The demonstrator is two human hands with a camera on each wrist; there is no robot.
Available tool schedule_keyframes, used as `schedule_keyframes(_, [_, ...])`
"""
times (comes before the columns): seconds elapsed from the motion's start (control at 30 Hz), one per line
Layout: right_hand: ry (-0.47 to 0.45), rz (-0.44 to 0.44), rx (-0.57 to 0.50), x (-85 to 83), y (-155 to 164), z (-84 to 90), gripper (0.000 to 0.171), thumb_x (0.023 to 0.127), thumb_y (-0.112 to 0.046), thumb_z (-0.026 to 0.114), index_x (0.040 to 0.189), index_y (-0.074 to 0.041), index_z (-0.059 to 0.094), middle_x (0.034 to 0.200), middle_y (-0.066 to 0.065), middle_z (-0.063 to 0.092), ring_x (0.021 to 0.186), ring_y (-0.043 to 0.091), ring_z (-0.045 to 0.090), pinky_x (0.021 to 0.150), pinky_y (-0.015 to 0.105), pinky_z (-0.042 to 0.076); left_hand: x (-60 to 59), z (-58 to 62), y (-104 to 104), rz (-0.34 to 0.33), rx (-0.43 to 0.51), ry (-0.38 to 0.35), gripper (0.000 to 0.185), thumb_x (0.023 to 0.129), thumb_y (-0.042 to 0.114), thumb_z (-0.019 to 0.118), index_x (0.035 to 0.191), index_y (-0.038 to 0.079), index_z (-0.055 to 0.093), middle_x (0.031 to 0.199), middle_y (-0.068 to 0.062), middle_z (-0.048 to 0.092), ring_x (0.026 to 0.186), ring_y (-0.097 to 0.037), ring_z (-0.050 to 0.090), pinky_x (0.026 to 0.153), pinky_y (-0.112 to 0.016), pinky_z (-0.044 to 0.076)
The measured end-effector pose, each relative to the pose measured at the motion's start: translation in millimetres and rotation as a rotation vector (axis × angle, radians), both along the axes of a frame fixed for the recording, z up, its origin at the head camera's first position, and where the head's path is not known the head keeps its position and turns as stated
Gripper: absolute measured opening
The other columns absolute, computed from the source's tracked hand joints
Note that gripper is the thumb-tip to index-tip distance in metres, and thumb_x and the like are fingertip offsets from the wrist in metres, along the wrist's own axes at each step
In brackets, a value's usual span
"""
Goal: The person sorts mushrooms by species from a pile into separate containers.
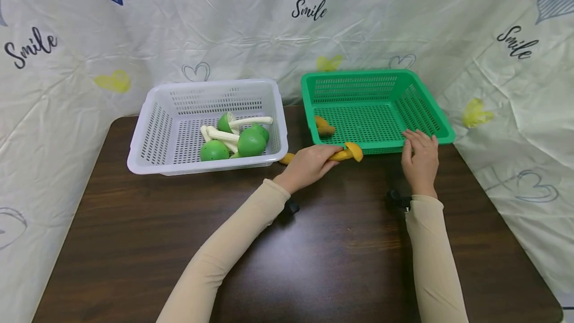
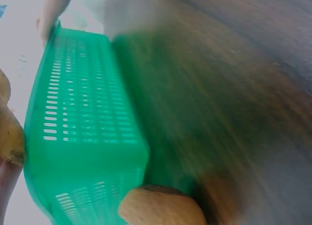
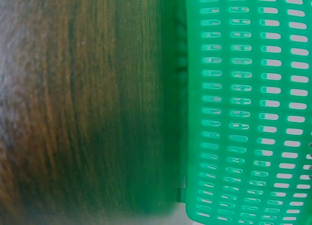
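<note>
My left hand (image 1: 309,166) grips a yellow toy mushroom (image 1: 354,151) by its stem, cap pointing right, at the near left edge of the green basket (image 1: 444,131). In the left wrist view the mushroom (image 2: 10,137) shows at the left edge, partly cut off. My right hand (image 1: 421,158) rests on the basket's near rim with its fingers fairly straight. Inside that basket, at the left, lies a yellow-brown piece (image 1: 324,126). Another yellow piece (image 1: 287,158) is on the table beside my left hand, partly hidden. The right wrist view shows only the basket's slotted side (image 3: 253,103) and the table.
On the left stands a white basket (image 1: 154,168) holding several green-capped toy mushrooms (image 1: 251,142) with white stems. Both baskets sit near the back of a dark wooden table (image 1: 332,248). A white printed cloth (image 1: 251,29) hangs behind.
</note>
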State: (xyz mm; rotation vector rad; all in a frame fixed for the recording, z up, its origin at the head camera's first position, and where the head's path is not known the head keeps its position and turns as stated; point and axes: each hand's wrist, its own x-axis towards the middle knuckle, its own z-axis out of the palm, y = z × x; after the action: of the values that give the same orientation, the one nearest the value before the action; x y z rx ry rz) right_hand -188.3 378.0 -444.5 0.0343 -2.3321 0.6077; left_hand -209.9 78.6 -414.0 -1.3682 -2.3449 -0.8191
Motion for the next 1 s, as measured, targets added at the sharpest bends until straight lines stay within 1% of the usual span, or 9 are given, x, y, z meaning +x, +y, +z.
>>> schedule_keyframes(0.23, [0.006,-0.002,0.004,-0.3,0.6,0.7,0.031,0.097,-0.012,0.045,0.111,0.006,0.066,0.116,0.022,0.063,0.12,0.038,0.049,0.112,0.051,0.016,-1.6,9.7,3.8,-0.02,0.033,0.012,0.031,0.091,0.017,0.064,0.118,0.004,0.061,0.112,-0.006,0.067,0.103,-0.016,0.062,0.089,-0.024,0.048])
schedule_keyframes(0.4, [-0.001,-0.003,0.006,1.0,-1.1,2.1,0.03,0.097,-0.011,0.045,0.112,0.006,0.066,0.117,0.022,0.063,0.12,0.038,0.049,0.112,0.05,0.016,-4.3,15.3,5.5,0.01,0.019,0.03,0.031,0.091,0.018,0.064,0.119,0.005,0.061,0.112,-0.005,0.067,0.103,-0.015,0.062,0.086,-0.024,0.049])
schedule_keyframes(0.5, [-0.002,-0.001,0.002,2.2,-2.1,2.5,0.03,0.097,-0.01,0.046,0.112,0.006,0.066,0.117,0.021,0.063,0.12,0.038,0.048,0.112,0.051,0.016,-5.4,17.6,6.0,0.023,0.002,0.016,0.032,0.091,0.017,0.064,0.121,0.005,0.061,0.114,-0.005,0.066,0.104,-0.015,0.062,0.086,-0.024,0.049])
schedule_keyframes(0.63, [0.002,-0.005,0.002,2.9,-2.3,2.8,0.03,0.097,-0.009,0.046,0.112,0.005,0.066,0.117,0.021,0.063,0.119,0.039,0.049,0.111,0.051,0.017,-5.9,18.6,7.1,0.021,-0.02,-0.012,0.033,0.092,0.015,0.063,0.123,0.006,0.06,0.117,-0.005,0.065,0.107,-0.014,0.06,0.088,-0.024,0.048])
schedule_keyframes(0.73, [0.004,-0.007,0.003,3.0,-2.1,3.1,0.029,0.096,-0.009,0.046,0.112,0.005,0.066,0.116,0.021,0.063,0.119,0.039,0.049,0.111,0.051,0.017,-6.3,18.4,8.5,0.024,-0.024,-0.019,0.033,0.092,0.015,0.062,0.124,0.006,0.06,0.117,-0.005,0.065,0.108,-0.015,0.06,0.089,-0.024,0.048])
schedule_keyframes(1.0, [0.004,-0.005,0.007,3.0,-3.6,3.6,0.028,0.096,-0.007,0.046,0.113,0.006,0.066,0.117,0.022,0.063,0.119,0.039,0.049,0.111,0.053,0.017,-9.2,19.0,11.1,0.059,-0.027,-0.045,0.034,0.091,0.016,0.063,0.124,0.007,0.06,0.116,-0.004,0.065,0.108,-0.016,0.06,0.09,-0.026,0.048])
